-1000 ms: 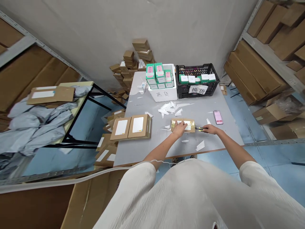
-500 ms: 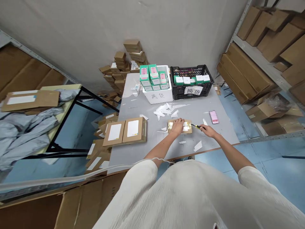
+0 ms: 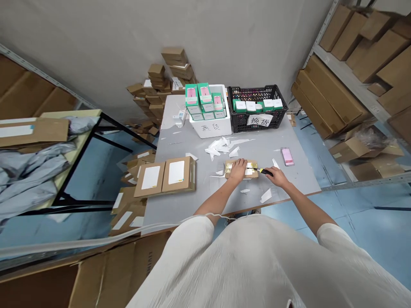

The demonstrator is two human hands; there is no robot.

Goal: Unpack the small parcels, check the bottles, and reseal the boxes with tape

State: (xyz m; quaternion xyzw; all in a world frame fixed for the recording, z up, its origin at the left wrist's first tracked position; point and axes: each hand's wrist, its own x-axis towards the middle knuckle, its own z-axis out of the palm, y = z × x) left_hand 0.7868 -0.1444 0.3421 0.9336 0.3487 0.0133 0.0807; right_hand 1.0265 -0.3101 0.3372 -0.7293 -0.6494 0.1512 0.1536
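A small brown carton [image 3: 251, 172] with shiny tape and a white label lies on the grey table [image 3: 205, 204]. My left hand [image 3: 238, 170] rests on the carton's left part, its fingers lying over the top. At the carton's right side, my right hand [image 3: 278, 176] is closed round the black and yellow handle of a cutter knife [image 3: 266, 172]. The knife points left, its tip at the carton's top near the middle. Torn white paper scraps [image 3: 218, 147] lie behind the carton, with smaller pieces in front.
Behind stand a white bin [image 3: 210, 129] of green boxes and a black crate [image 3: 236, 123]. Two labelled cartons [image 3: 176, 175] are at the table's left, a pink phone-like item [image 3: 287, 156] at its right. Shelves [image 3: 346, 79] of cartons stand at the right.
My right hand and the knife have moved slightly left, and the blade now reaches further over the carton. My left hand stays on the carton. The view has shifted a little.
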